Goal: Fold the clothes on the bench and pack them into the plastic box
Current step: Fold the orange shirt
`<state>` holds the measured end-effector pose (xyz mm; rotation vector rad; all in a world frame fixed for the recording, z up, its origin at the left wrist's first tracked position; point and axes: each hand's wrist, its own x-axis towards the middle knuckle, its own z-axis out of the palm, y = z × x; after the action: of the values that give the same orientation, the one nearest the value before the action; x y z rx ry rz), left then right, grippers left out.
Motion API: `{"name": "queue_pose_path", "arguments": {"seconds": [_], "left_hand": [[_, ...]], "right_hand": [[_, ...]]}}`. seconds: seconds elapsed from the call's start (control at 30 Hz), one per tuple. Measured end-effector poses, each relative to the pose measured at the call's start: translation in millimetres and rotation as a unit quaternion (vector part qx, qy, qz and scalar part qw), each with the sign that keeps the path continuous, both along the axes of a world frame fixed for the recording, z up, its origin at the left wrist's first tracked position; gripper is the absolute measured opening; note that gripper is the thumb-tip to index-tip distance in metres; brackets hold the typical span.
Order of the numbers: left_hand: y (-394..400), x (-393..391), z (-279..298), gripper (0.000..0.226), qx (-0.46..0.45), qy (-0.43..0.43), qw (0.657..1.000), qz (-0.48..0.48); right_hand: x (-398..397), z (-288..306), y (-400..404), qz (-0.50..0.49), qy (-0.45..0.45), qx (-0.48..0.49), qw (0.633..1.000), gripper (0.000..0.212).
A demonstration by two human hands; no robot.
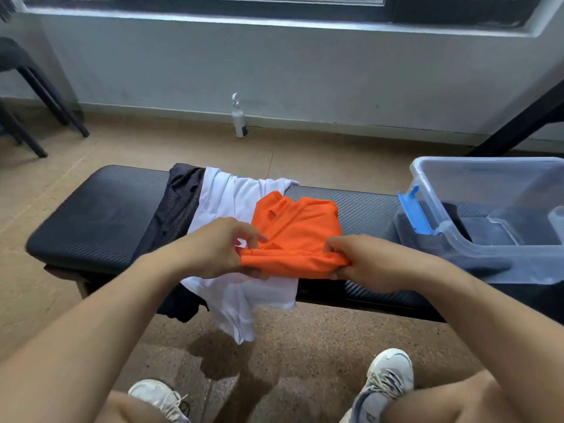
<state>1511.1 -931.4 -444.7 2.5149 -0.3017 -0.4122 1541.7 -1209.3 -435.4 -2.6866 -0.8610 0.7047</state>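
Note:
An orange shirt (300, 227), folded small, lies on the black padded bench (91, 218). My left hand (219, 248) pinches its near left corner and my right hand (363, 261) grips its near right corner, lifting the near edge. Under it a white shirt (232, 196) is spread across the bench and hangs over the front edge. A dark garment (177, 209) lies beneath the white one, to its left. The clear plastic box (451, 230) with a blue latch (415, 213) stands on the bench's right end, with a dark folded item inside.
A white spray bottle (239, 117) stands on the floor by the far wall. Black chair legs (36, 96) are at the far left, and a black table leg (518, 123) slants at the far right. My two shoes are on the floor below the bench.

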Motion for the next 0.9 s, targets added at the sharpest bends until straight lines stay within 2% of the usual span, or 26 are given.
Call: {"name": "queue_pose_path", "arguments": {"seconds": [0.1, 0.2, 0.3, 0.4, 0.53, 0.6, 0.7, 0.8, 0.9], "left_hand": [[-1, -5, 3, 0.032, -0.023, 0.062, 0.998, -0.007], [2, -6, 5, 0.025, -0.022, 0.121, 0.992, -0.009], [2, -3, 3, 0.021, -0.089, 0.148, 0.985, 0.027], [-3, 4, -2, 0.019, -0.159, 0.102, 0.978, 0.092], [-3, 18, -11, 0.03, -0.164, 0.023, 0.973, 0.159], [-5, 26, -19, 0.034, -0.141, -0.009, 0.973, 0.181], [-5, 38, -35, 0.026, -0.066, -0.056, 0.976, 0.202], [-8, 44, -43, 0.026, -0.031, -0.056, 0.977, 0.205], [-9, 47, -44, 0.032, -0.035, -0.042, 0.978, 0.199]], "right_hand": [[1, 1, -7, 0.008, 0.034, 0.02, 0.999, 0.03], [3, 2, -12, -0.002, 0.092, 0.049, 0.995, 0.022], [6, 0, -14, -0.037, 0.108, 0.083, 0.99, 0.018], [13, -3, -11, -0.111, 0.074, 0.152, 0.979, 0.009], [26, -10, -2, -0.207, -0.007, 0.213, 0.955, 0.007], [32, -17, 2, -0.228, -0.036, 0.194, 0.953, 0.013], [39, -28, 7, -0.24, -0.038, 0.141, 0.96, 0.032], [44, -33, 12, -0.229, -0.04, 0.083, 0.969, 0.051], [45, -31, 19, -0.216, -0.023, 0.087, 0.972, 0.053]]}}
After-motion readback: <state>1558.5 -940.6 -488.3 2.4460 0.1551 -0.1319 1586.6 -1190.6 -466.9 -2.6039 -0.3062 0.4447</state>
